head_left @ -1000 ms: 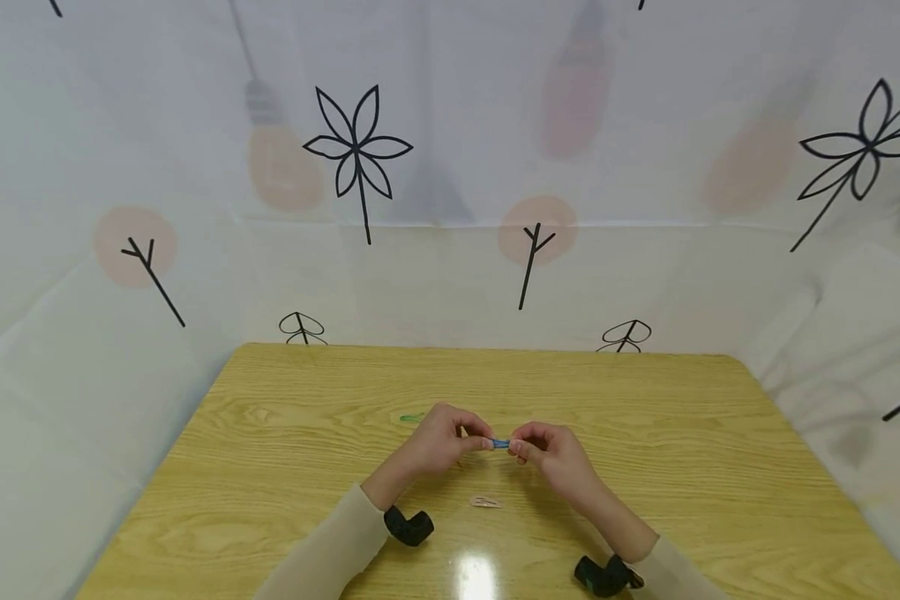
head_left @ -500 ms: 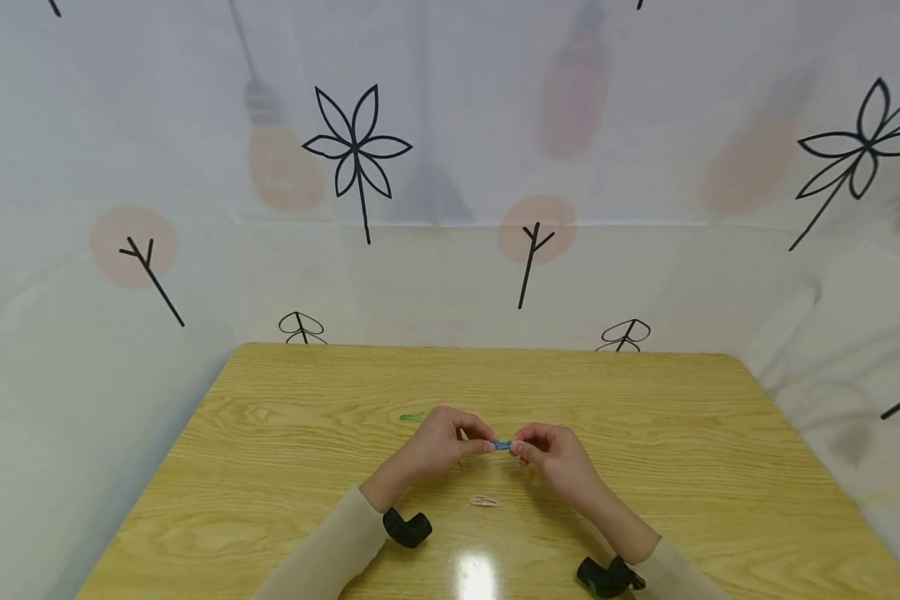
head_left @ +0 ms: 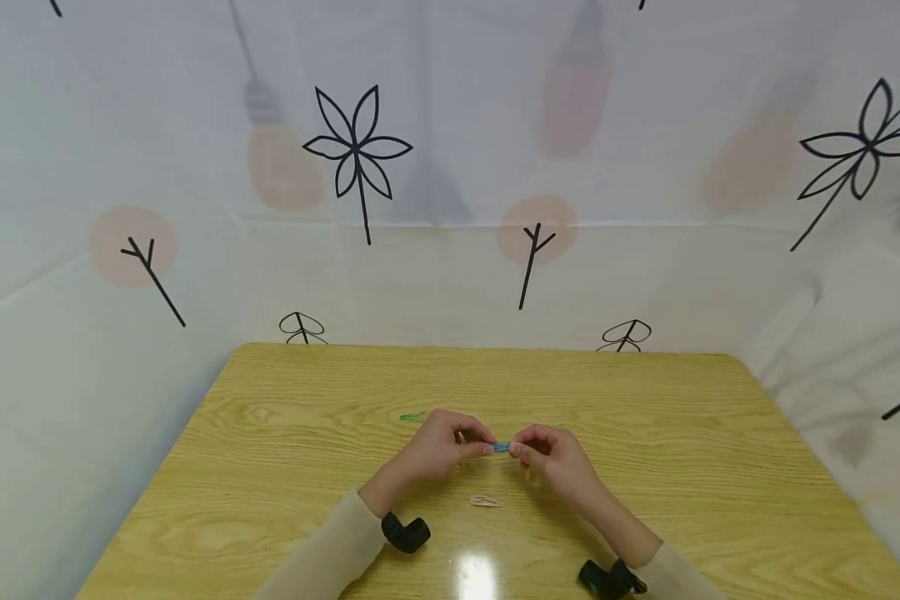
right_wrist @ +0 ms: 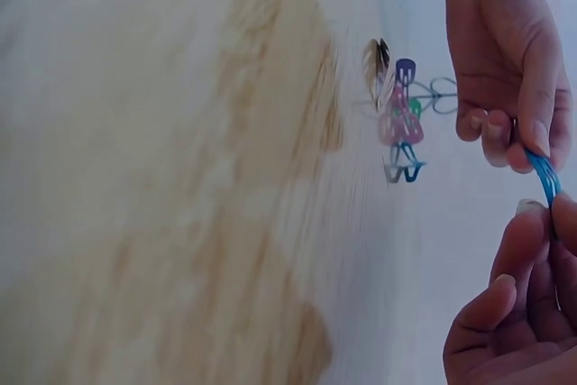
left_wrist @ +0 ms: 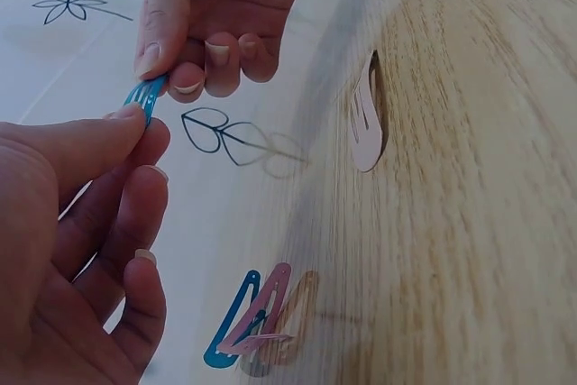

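Observation:
A blue snap hair clip (head_left: 501,447) spans the gap between both hands above the middle of the table. One end is pinched between thumb and index finger of my left hand (head_left: 437,446). At its other end, the thumb and fingers of my right hand (head_left: 558,460) pinch it. In the left wrist view the blue clip (left_wrist: 146,96) shows its slotted metal strips, its ends covered by the fingertips. A pale pink snap clip (head_left: 486,501) lies on the table just in front of the hands.
A green hair clip (head_left: 411,417) lies beyond my left hand, partly covered by it. Several other clips in blue, pink and tan (left_wrist: 257,322) lie in a loose pile on the wooden table (head_left: 307,392). A patterned white cloth (head_left: 450,283) hangs behind the table.
Both hands have sunk very slightly toward the near side, still pinching the blue clip, which has tilted a little. The pink and green clips stay where they were.

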### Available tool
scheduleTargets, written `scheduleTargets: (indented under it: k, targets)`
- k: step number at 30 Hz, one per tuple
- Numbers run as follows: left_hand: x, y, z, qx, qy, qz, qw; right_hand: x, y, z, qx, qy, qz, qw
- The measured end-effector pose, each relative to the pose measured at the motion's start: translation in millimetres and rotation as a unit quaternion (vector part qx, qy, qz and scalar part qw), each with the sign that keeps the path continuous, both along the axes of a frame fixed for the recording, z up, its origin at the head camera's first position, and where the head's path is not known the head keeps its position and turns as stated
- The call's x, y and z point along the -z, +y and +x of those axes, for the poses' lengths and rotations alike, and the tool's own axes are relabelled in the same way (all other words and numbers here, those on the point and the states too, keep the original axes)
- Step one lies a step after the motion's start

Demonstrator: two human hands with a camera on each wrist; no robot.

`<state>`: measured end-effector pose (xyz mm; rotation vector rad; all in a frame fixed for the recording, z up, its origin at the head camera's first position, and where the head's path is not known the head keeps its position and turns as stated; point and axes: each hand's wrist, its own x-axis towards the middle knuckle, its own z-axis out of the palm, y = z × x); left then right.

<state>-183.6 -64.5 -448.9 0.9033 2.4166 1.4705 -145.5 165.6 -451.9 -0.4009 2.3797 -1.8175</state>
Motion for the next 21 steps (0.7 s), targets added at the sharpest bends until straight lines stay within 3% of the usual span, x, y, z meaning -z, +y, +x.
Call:
scheduleTargets:
  k: [12,21]
  targets:
    - [1.2,-0.2,4.5,-0.008,-0.014,-0.002,0.9999,0.6,2.9,0.3,0.015,0.014,0.032,0.999]
    - [2.5,-1.5,5.2,0.007,-0.021,0.002,0.9998,1.9,3.5,-1.0,0.006,0.007,0.065,0.998]
